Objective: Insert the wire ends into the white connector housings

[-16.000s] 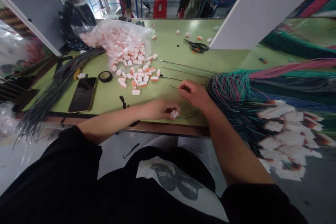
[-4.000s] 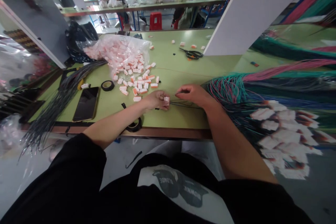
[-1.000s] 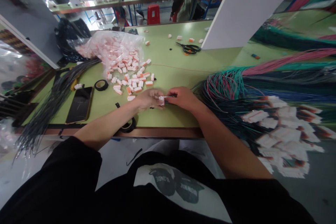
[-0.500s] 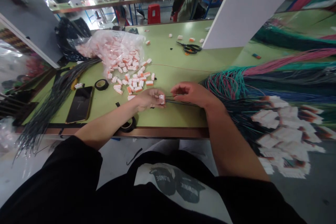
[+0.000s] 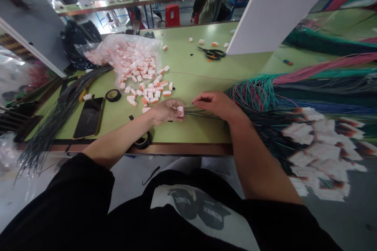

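My left hand (image 5: 166, 112) pinches a small white and orange connector (image 5: 180, 111) above the green table, near its front edge. Thin dark wires (image 5: 203, 114) run from the connector to the right, under my right hand (image 5: 207, 101). The fingertips of my right hand are pinched together on a thin wire whose light tip (image 5: 188, 105) points at the connector. A pile of loose white and orange connectors (image 5: 151, 90) lies just beyond my left hand, spilling from a clear plastic bag (image 5: 126, 45).
Left on the green table (image 5: 188, 84) are a phone (image 5: 88, 117), black tape rolls (image 5: 113, 95) and a dark wire bundle (image 5: 59, 117). Scissors (image 5: 214, 53) lie behind. Coloured wire bundles (image 5: 256, 90) and many wired connectors (image 5: 321, 145) fill the right. A white panel (image 5: 265, 11) stands behind.
The fingers of my right hand have closed more, and a light wire tip now shows between the hands. The wires at the connector have spread apart slightly. My left hand holds the connector as before.
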Demonstrator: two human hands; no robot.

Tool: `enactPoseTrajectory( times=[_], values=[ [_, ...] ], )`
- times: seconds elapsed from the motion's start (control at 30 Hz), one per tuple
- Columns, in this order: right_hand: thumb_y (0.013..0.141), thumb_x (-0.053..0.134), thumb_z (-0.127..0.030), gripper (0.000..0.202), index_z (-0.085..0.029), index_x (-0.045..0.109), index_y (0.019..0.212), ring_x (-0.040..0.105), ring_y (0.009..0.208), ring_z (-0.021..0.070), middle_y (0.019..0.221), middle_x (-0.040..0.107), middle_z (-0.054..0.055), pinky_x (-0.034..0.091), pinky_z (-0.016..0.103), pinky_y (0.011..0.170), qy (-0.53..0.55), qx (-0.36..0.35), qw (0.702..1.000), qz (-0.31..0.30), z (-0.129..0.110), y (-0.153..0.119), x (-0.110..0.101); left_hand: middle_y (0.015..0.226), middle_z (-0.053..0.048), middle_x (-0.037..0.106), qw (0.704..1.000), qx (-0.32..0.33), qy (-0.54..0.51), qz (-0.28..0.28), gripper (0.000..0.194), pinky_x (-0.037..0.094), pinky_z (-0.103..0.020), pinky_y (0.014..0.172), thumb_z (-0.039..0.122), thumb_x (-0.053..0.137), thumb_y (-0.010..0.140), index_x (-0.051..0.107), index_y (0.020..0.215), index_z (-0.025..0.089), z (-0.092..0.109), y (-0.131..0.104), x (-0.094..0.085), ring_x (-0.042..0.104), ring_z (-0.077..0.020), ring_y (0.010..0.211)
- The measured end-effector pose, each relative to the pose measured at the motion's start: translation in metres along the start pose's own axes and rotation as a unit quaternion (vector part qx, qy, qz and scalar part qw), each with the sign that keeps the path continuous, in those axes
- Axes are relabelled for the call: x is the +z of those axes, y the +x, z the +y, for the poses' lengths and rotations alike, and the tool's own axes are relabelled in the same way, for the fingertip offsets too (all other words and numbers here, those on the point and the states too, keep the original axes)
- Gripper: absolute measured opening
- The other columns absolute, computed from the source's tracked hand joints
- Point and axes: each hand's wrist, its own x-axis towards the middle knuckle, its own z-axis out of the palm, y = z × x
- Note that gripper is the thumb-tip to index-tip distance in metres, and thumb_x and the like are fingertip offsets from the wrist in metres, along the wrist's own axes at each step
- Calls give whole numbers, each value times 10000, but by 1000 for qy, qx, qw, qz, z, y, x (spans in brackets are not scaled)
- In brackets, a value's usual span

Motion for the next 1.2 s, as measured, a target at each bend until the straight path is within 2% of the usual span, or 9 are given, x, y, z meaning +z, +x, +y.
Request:
enactPoseTrajectory(
  times=[0.2, 0.37, 0.57, 0.77, 1.1, 1.2],
  values=[
    [659, 552, -281, 148, -165, 644, 662, 492, 581, 108, 635, 612, 10, 362, 242, 571, -92, -12, 995, 29, 0, 3, 9, 672, 23, 621, 1000, 3, -5, -5, 224, 509, -278, 751, 59, 664, 695, 517, 853, 122, 2, -2, 2, 625, -83, 664],
    [658, 534, -257, 139, -169, 640, 670, 490, 570, 111, 615, 601, 11, 358, 244, 568, -134, -2, 990, 52, -3, 4, 13, 656, 26, 620, 1000, -4, -6, 3, 220, 514, -252, 716, 41, 630, 712, 499, 868, 124, 3, -3, 4, 635, -84, 648],
    [657, 533, -251, 133, -175, 641, 673, 496, 585, 120, 606, 600, 11, 351, 247, 564, -149, -7, 987, 57, -4, 3, 16, 638, 26, 617, 1000, -5, -16, 19, 209, 515, -257, 690, -3, 590, 716, 488, 848, 123, 4, -3, 6, 640, -99, 635],
    [653, 535, -250, 120, -179, 631, 659, 476, 564, 111, 582, 583, 4, 333, 239, 543, -142, -6, 988, 53, -5, 2, 20, 680, 11, 627, 1000, -9, -23, 5, 219, 508, -306, 763, 26, 609, 723, 506, 888, 127, 1, -2, 2, 645, -111, 678],
    [651, 528, -238, 106, -175, 612, 644, 465, 567, 104, 583, 565, -2, 337, 229, 549, -121, -36, 991, 43, -2, 4, 26, 659, 15, 625, 999, -28, -40, 24, 231, 523, -281, 730, 7, 614, 716, 511, 893, 113, 4, -2, 4, 642, -97, 630],
    [655, 531, -245, 112, -177, 621, 650, 456, 557, 101, 575, 561, -10, 327, 228, 551, -133, -37, 990, 33, -1, 4, 27, 645, 15, 630, 998, -25, -49, 13, 230, 528, -264, 702, 17, 644, 700, 510, 860, 114, 4, -2, 5, 645, -100, 631]
  ],
)
